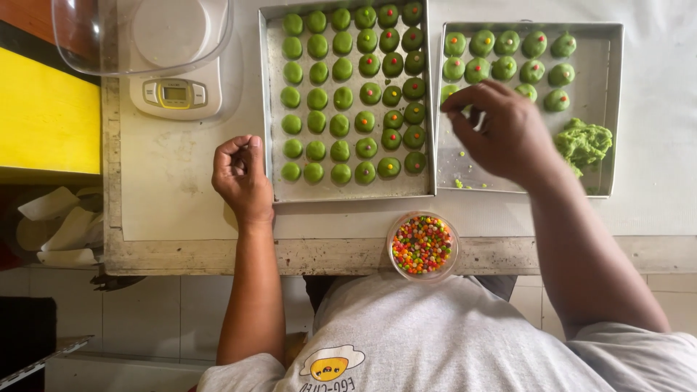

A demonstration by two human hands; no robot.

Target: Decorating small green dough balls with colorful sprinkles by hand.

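1. My right hand (501,134) hovers over the right-hand square metal tray (606,109), fingertips pinched together at its 10 o'clock end, just above a green dough ball (450,92). I can't tell whether a candy sits in the pinch. Press too hard and I'd likely flatten that ball.
2. My left hand (241,174) rests loosely curled, holding nothing, on the white worktop (174,181), touching the fuller metal tray (274,109) at its 8 o'clock corner. A nudge could jolt the rows.
3. The clear round bowl of coloured candy bits (422,245) sits at 6 o'clock, overhanging the table edge against my shirt; leaning in could tip it.
4. The lump of green dough (583,143), at my right hand's 3 o'clock, might catch my wrist.
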